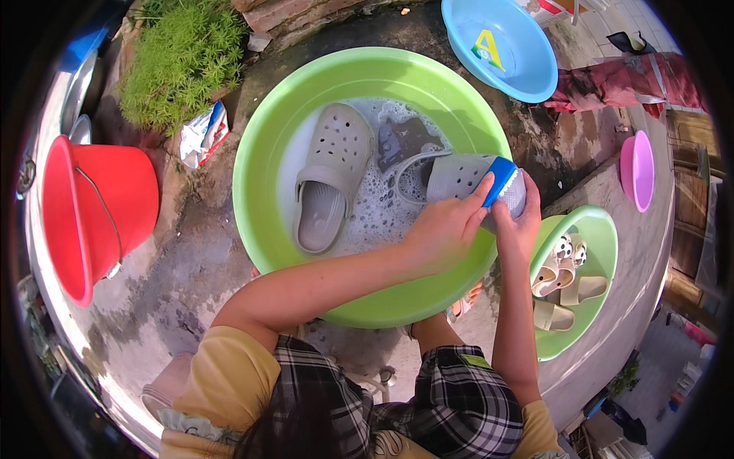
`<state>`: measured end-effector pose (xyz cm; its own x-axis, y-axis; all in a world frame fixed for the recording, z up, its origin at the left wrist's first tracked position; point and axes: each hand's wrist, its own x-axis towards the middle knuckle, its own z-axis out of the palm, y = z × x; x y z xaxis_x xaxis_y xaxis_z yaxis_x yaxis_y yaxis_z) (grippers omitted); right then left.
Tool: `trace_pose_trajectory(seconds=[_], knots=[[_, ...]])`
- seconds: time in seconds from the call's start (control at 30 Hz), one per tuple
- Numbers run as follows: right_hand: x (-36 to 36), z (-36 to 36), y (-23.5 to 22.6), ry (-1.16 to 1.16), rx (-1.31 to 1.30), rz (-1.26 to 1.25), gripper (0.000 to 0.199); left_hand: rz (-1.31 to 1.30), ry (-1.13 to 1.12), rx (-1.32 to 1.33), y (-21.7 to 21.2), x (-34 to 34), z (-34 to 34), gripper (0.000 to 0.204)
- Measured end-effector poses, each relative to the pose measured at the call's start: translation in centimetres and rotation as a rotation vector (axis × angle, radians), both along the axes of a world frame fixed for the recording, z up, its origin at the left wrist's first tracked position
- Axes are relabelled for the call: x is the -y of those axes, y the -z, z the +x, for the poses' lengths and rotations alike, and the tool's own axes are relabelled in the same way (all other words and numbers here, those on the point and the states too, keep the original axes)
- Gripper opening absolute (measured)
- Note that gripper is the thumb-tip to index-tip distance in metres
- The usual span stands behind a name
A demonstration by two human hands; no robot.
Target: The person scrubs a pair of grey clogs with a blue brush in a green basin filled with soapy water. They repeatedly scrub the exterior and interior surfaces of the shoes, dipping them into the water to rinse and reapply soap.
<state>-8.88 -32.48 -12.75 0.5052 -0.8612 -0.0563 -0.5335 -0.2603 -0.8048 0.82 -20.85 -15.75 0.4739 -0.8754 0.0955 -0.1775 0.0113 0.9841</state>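
Note:
A large green basin (pixel 264 252) holds foamy water (pixel 375 218). One grey clog (pixel 336 149) lies in it on the left, opening toward me, its holed toe pointing away. A second grey clog (pixel 456 174) is tilted over the basin's right side, its heel strap hanging out to the left. My right hand (pixel 520 229) grips this clog's right end. My left hand (pixel 447 233) reaches across and is closed on a blue scrub brush (pixel 501 180), its white bristles against the clog. The fingers' undersides are hidden.
A light green tub (pixel 541 344) with several sandals (pixel 566 268) stands at the right. A red bucket (pixel 122 206) is at the left, near a torn packet (pixel 205 135) and a green plant (pixel 183 65). Beyond are a blue basin (pixel 527 50) and a purple basin (pixel 644 170).

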Motion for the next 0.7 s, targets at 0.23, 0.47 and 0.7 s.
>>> trace_pose_trajectory(seconds=[0.23,0.47,0.7], knots=[[-0.4,1.0,0.4,-0.006,0.012,0.006,0.064,0.212,-0.028,-0.311,-0.9,-0.3,1.8,0.053],[0.7,2.2,0.3,-0.039,0.029,-0.055,0.050,0.437,-0.056,-0.021,2.1,0.3,4.2,0.054],[2.3,3.2,0.0,-0.001,0.064,0.055,0.039,0.324,0.000,-0.044,0.6,-0.4,2.0,0.057]])
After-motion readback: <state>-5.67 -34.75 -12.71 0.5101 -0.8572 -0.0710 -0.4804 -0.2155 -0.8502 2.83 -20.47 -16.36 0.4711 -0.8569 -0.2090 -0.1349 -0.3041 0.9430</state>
